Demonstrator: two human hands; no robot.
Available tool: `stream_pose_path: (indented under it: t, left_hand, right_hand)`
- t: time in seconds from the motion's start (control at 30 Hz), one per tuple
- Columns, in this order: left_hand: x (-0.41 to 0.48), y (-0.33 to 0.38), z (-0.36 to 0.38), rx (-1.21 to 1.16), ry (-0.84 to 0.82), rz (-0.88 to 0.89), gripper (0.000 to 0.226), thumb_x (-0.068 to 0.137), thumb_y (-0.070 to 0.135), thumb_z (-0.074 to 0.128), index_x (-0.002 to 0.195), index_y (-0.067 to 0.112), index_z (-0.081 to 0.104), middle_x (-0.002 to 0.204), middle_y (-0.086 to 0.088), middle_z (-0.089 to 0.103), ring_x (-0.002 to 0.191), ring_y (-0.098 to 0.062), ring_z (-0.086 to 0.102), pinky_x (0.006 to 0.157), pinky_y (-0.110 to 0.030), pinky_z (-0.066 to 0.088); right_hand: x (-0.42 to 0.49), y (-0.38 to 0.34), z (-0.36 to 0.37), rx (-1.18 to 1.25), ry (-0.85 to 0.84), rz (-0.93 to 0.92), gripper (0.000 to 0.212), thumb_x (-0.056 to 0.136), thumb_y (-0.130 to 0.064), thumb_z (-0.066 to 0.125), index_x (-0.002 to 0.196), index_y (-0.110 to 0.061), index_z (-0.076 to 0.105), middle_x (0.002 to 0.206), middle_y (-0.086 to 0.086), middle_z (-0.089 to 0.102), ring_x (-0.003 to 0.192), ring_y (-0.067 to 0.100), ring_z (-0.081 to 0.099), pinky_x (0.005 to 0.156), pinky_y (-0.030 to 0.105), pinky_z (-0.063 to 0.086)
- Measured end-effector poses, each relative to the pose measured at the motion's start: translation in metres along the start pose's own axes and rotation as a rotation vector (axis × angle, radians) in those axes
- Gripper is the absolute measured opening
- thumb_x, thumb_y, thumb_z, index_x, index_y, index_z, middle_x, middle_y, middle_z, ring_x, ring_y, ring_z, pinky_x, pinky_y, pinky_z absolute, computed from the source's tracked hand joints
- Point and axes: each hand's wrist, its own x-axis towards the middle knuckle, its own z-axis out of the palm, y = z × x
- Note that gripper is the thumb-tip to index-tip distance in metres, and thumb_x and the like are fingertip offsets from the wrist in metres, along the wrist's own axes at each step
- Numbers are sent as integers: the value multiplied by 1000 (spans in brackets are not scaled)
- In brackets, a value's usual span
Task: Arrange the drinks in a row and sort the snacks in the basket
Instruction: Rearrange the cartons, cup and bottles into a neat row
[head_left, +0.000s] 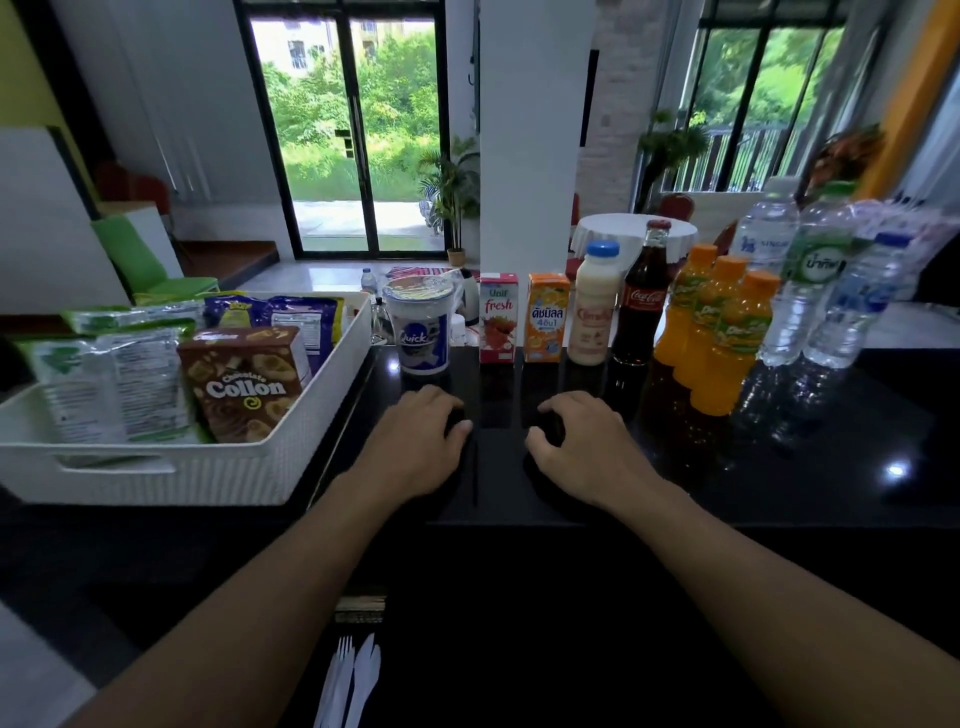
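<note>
My left hand (415, 431) and right hand (576, 441) rest on the desk (805, 467), fingers loosely curled, holding nothing. Drinks (544, 322) stand rowed just beyond; snacks (249, 384) sit in the basket (156, 467). A careless reach could topple the crowded bottles (727, 332).

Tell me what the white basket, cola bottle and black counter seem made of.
The white textured basket looks matt moulded plastic: regular weave pattern, cut-out handle. The dark red-capped cola bottle seems glass, by its contoured shape. The glossy black counter gives mirror reflections: probably polished stone.
</note>
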Motion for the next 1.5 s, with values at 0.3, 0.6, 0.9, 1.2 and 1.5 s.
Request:
stream_pose_path:
  t: [0.3,0.6,0.9,1.2,1.5]
  left_hand:
    - [-3,-5,8,-74,-99,-60,56,101,47,30,152,24,30,161,6,22,149,-13,14,122,-34,6]
    - [2,-10,12,-141,-18,-45,48,102,34,35,148,22,39,157,5,32,147,-15,23,122,-31,14]
    - [71,26,-39,-25,334,201,29,88,15,58,116,8,62,112,-6,59,108,-20,51,91,-32,47]
    - [184,30,-57,91,-32,142,34,93,21,58,127,15,60,127,-11,59,115,-30,54,98,-45,47]
    - [192,21,-78,67,-80,101,44,93,45,57,132,24,57,139,-12,53,122,-30,53,102,-44,42]
  right_hand:
    - [60,-17,-17,-19,207,-261,28,88,-14,61,116,-10,66,114,5,65,108,19,58,94,35,52]
    - [162,-66,-73,-300,-51,-210,64,93,-16,66,150,-15,36,151,11,43,139,28,40,112,40,33]
    - [182,-48,-80,-460,-113,-108,41,89,-4,66,129,-8,55,123,13,58,106,28,59,93,40,53]
    - [183,-27,-93,-397,-54,-220,41,86,-6,72,126,-10,65,127,11,63,116,27,60,99,37,50]
    - [188,-26,-95,-490,-45,-339,33,91,-33,68,109,-5,73,102,10,70,79,18,66,73,32,57]
